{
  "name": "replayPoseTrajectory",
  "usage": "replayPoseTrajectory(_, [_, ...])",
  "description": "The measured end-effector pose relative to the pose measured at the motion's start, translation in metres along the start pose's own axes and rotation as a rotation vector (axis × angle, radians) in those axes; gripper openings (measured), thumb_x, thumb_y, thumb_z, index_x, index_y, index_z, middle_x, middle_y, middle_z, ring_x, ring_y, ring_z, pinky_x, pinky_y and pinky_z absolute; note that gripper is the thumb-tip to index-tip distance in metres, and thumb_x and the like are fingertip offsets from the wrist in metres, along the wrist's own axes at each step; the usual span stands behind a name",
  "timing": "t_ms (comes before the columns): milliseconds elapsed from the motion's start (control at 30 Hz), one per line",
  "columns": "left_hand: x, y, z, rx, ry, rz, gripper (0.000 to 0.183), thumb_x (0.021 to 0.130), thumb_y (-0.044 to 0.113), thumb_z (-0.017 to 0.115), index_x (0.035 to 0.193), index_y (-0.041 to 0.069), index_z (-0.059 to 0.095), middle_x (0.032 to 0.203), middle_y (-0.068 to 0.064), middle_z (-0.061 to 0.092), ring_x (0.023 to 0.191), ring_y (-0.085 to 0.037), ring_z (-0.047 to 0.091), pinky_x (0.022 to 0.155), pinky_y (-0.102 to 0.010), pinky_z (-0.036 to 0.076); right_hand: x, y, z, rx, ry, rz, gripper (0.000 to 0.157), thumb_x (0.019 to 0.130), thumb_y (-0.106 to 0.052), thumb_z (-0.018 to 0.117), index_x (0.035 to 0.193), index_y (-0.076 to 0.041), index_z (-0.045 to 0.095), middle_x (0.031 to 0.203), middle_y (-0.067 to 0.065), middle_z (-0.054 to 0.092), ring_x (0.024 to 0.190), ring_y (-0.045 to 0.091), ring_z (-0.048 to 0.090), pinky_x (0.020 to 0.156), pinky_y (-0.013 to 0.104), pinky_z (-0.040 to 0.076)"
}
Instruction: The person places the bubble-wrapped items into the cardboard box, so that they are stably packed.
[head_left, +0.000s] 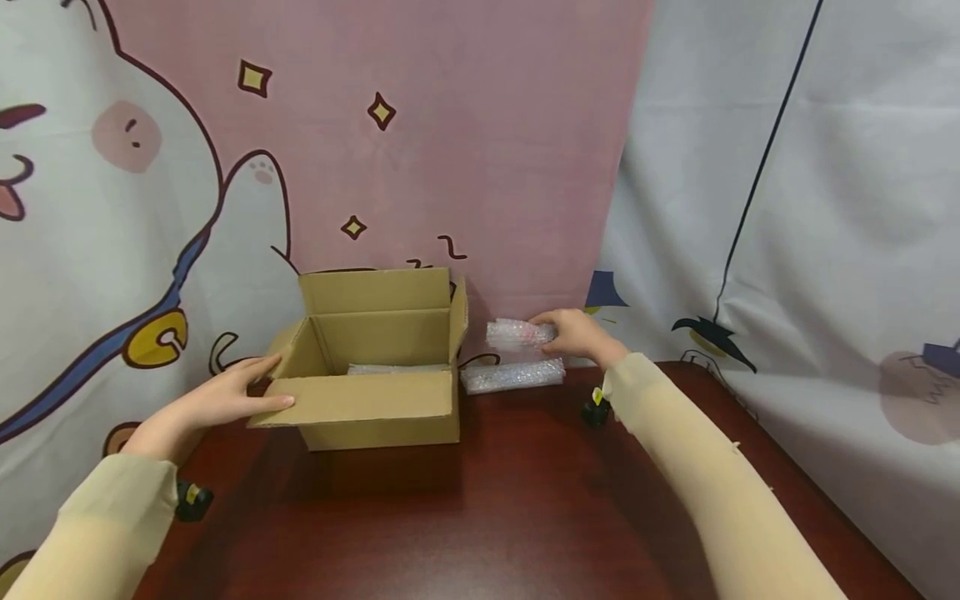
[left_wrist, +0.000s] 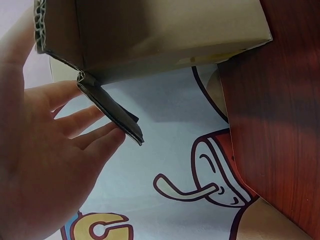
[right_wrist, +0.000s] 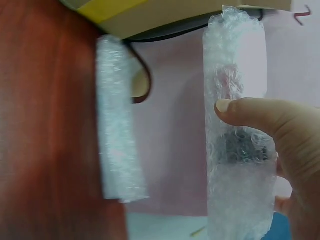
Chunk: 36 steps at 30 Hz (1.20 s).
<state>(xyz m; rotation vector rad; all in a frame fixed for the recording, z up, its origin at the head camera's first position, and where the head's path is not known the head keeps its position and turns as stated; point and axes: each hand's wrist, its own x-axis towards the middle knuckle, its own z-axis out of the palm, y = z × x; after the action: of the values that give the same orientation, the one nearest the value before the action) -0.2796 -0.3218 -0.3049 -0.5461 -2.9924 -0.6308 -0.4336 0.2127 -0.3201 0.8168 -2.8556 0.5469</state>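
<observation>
An open cardboard box (head_left: 378,433) stands on the table, flaps spread. My left hand (head_left: 225,400) is at its left front corner, thumb lying over the front flap (head_left: 360,398) and fingers extended against the side flap (left_wrist: 112,110). Bubble wrap (head_left: 397,368) shows inside the box, mostly hidden by the front flap. To the right of the box, my right hand (head_left: 577,333) grips a bubble-wrapped packet (right_wrist: 237,185), thumb across its near face and other fingers behind. Something dark shows through the wrap. Beneath it, a second bubble-wrapped packet (head_left: 513,377) lies on the table.
The dark red wooden table (head_left: 480,517) extends towards me from the box. A printed cloth (head_left: 510,150) with cartoon figures hangs close behind the box and the packets. At right, a grey-white stretch of cloth (head_left: 862,275) runs along the table's edge.
</observation>
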Motion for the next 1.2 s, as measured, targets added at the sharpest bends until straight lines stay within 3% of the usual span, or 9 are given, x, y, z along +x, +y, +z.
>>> replayPoseTrajectory(167, [0.001, -0.002, 0.001, 0.001, 0.003, 0.005, 0.091, 0.088, 0.042, 0.069, 0.147, -0.012, 0.026, 0.144, -0.039, 0.027, 0.129, -0.056, 0.029, 0.097, -0.068, 0.030, 0.002, -0.009, -0.024, 0.017, -0.004, 0.021, 0.052, 0.081, -0.014, 0.076, 0.131, -0.012, 0.063, 0.127, 0.010, 0.062, 0.088, 0.023, 0.053, 0.076, 0.040, 0.044])
replayPoseTrajectory(533, [0.001, -0.006, 0.001, 0.001, -0.004, 0.012, 0.090, 0.088, 0.041, 0.068, 0.148, -0.012, 0.026, 0.144, -0.039, 0.028, 0.128, -0.056, 0.030, 0.096, -0.068, 0.031, 0.012, -0.026, -0.063, 0.024, -0.036, 0.047, 0.053, 0.078, -0.015, 0.078, 0.130, -0.010, 0.064, 0.127, 0.014, 0.061, 0.102, 0.026, 0.055, 0.083, 0.042, 0.047])
replayPoseTrajectory(767, [0.001, -0.003, 0.000, -0.004, -0.001, 0.019, 0.090, 0.088, 0.041, 0.069, 0.147, -0.012, 0.026, 0.143, -0.039, 0.029, 0.128, -0.056, 0.030, 0.097, -0.068, 0.031, 0.014, -0.035, -0.080, 0.036, -0.039, 0.053, 0.054, 0.076, -0.013, 0.079, 0.128, -0.008, 0.065, 0.122, 0.014, 0.064, 0.101, 0.026, 0.056, 0.085, 0.043, 0.046])
replayPoseTrajectory(1200, [0.003, -0.004, -0.002, -0.005, -0.032, -0.005, 0.090, 0.089, 0.042, 0.067, 0.149, -0.010, 0.024, 0.144, -0.039, 0.026, 0.128, -0.056, 0.030, 0.095, -0.068, 0.033, 0.026, -0.063, -0.115, -0.016, -0.018, 0.044, 0.054, 0.076, -0.014, 0.079, 0.127, -0.007, 0.065, 0.123, 0.014, 0.064, 0.112, 0.028, 0.055, 0.095, 0.044, 0.044])
